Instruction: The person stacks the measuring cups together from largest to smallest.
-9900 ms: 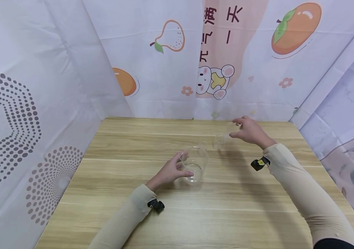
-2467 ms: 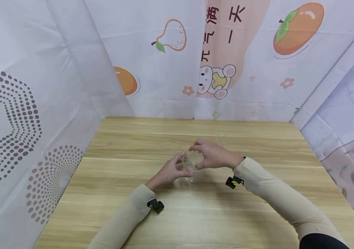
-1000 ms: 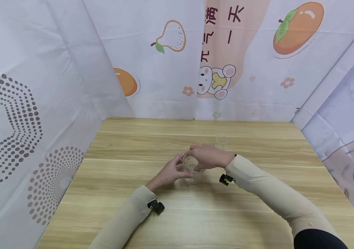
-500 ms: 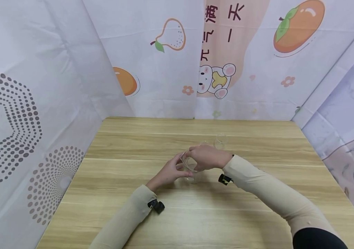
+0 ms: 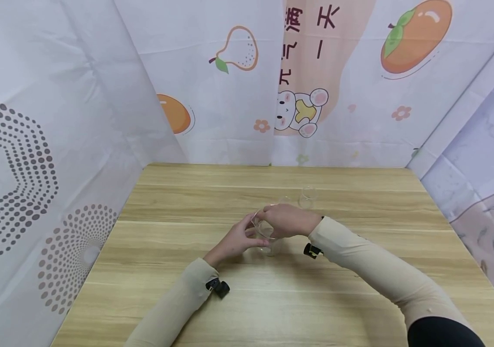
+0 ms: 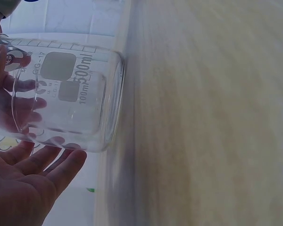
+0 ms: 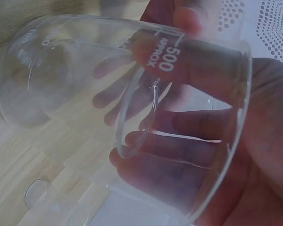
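Observation:
A large clear glass beaker (image 5: 269,248) marked 500 ml stands upright on the table in the head view. My left hand (image 5: 230,244) grips it from the left side, thumb in front and fingers behind. My right hand (image 5: 291,220) reaches over the rim with its fingers down inside. Within the large beaker is a smaller glass beaker (image 6: 69,92) marked 100 ml, low near the base in the left wrist view. My right thumb and fingers (image 7: 179,150) hold it round its rim, seen through the glass in the right wrist view.
Behind the large beaker stand two more small clear glass vessels, one at the right (image 5: 308,197) and one partly hidden by my right hand (image 5: 285,199). The wooden table (image 5: 177,202) ends at a printed curtain (image 5: 229,111) at the back.
My right hand has come from the back right to the large beaker, bringing the smaller beaker and lowering it inside. Over the last second it sinks slightly. My left hand keeps its grip.

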### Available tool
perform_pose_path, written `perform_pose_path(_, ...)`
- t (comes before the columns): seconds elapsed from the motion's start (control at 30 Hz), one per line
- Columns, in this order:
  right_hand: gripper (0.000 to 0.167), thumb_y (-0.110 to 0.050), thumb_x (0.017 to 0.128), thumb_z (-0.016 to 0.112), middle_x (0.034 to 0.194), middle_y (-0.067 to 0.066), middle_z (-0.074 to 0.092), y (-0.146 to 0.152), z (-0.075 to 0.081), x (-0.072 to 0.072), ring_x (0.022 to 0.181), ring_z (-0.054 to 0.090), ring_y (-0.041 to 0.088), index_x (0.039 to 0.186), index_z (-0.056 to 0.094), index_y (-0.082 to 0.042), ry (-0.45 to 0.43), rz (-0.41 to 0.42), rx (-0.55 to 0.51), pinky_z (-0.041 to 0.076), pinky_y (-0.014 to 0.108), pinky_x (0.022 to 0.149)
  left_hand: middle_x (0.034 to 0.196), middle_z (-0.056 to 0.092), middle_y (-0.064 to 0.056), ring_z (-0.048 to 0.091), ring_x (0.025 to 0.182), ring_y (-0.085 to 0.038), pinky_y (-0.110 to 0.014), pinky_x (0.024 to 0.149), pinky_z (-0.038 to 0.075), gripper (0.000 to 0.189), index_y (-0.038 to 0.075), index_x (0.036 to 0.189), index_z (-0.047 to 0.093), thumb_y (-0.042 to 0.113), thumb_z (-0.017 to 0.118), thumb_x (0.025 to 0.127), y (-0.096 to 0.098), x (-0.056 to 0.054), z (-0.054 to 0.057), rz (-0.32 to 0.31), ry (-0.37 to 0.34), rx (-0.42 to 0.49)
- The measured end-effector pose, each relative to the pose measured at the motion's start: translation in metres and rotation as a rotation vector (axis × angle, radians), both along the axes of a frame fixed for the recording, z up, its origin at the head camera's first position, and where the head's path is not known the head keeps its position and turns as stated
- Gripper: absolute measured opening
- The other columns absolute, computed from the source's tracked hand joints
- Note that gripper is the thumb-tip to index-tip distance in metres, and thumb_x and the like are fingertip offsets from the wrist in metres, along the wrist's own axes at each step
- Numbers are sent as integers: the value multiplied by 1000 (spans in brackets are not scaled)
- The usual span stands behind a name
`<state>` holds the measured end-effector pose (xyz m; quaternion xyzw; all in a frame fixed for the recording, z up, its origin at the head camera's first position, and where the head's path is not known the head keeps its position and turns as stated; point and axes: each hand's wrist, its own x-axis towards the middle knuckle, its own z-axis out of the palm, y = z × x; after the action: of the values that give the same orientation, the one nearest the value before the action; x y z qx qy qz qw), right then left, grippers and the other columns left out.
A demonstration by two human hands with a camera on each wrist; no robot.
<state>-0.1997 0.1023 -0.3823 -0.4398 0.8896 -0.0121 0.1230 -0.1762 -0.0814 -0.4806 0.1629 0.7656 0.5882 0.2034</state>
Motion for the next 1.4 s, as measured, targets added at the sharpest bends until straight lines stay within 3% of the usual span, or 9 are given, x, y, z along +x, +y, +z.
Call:
perform_pose_path(0.33,52,-25,83,78,124,12,65,-3,0,0,113,64,26,127,60,-6,-39,-15,-5,54,41,97,150,42,-12,48,134,-36,-44,105,49,93,23,154,24,31,80,81,0,-1,-1,1,-1,1)
perform_pose_path(0.63,57,-27,80,80,128,11,64,-6,-2,-2,117,61,26,129,60,-6,-64,-41,9,52,40,100,156,37,-5,47,136,-34,-44,107,47,93,25,154,25,30,81,80,-1,-2,-1,6,14,1)
perform_pose_path(1.4,53,-21,83,78,132,11,61,-1,-3,-2,121,60,27,131,59,-7,-118,-48,-32,50,41,104,151,41,-11,48,135,-34,-43,105,49,93,23,155,22,30,79,82,0,-1,-3,-10,5,7)
